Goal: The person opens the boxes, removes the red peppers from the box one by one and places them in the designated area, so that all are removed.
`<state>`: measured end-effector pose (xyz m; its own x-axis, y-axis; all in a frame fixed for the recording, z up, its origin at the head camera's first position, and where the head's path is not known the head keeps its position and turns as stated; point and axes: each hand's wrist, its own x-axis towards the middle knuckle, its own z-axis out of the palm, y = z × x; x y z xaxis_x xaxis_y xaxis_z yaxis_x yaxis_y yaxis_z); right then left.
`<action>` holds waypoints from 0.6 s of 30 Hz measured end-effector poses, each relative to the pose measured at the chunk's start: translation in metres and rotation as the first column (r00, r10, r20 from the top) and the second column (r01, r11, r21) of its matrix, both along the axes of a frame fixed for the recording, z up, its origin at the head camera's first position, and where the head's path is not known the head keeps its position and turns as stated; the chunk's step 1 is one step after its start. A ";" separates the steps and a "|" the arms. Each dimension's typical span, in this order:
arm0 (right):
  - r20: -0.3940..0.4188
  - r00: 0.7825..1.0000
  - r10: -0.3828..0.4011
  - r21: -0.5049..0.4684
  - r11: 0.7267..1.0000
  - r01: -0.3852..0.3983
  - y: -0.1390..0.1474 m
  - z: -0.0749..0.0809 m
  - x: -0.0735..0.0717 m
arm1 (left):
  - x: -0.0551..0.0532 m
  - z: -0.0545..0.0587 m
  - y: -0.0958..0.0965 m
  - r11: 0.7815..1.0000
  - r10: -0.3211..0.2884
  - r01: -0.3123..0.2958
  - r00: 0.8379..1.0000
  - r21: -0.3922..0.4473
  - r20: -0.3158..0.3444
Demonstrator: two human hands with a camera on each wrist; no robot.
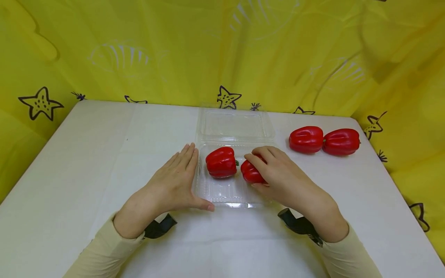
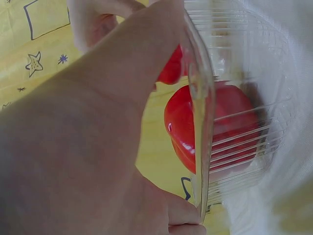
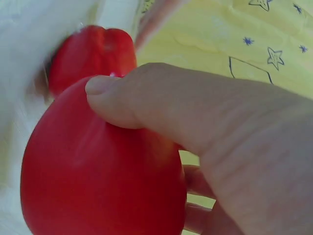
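Observation:
A clear plastic clamshell box [image 1: 222, 195] lies unfolded mid-table, its lid [image 1: 236, 123] tipped back toward the curtain. Inside its left half sits a red bell pepper [image 1: 221, 162] with a green stem pointing right. My right hand [image 1: 281, 173] grips a second red bell pepper [image 1: 251, 172] over the right half, thumb on the near side and fingers on the far side. Against the box's left rim rests my left hand [image 1: 174, 183], fingers straight and thumb along the front edge. The left wrist view shows the first pepper [image 2: 230, 127] through the clear wall.
Two more red bell peppers, one [image 1: 306, 139] beside the other [image 1: 342, 141], lie end to end at the back right of the white table [image 1: 87, 166]. A yellow patterned curtain [image 1: 194, 50] hangs behind and along both sides. Dark straps [image 1: 161, 226] show at the wrists.

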<state>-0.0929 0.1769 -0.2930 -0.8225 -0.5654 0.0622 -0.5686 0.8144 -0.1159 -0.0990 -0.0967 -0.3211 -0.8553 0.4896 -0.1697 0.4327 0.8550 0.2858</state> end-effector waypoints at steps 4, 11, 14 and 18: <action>-0.039 0.999 -0.018 -0.034 0.999 0.017 0.005 0.007 0.000 | 0.000 0.001 0.000 1.000 0.001 -0.001 1.000 -0.003 0.007; -0.126 0.992 -0.019 -0.090 0.996 0.007 0.015 0.016 0.001 | -0.001 0.000 0.000 1.000 0.005 -0.005 1.000 -0.007 0.010; -0.117 0.991 -0.058 -0.096 0.994 0.047 0.022 0.019 0.000 | -0.001 0.000 0.000 1.000 0.007 -0.007 1.000 -0.004 0.011; -0.116 0.986 -0.120 -0.106 0.989 0.107 0.033 0.023 0.000 | 0.000 0.000 0.000 1.000 0.005 -0.005 1.000 -0.001 0.016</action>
<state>-0.0932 0.2100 -0.2704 -0.8638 -0.4548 0.2170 -0.4880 0.8623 -0.1352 -0.0994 -0.0964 -0.3210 -0.8549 0.4851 -0.1839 0.4237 0.8574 0.2922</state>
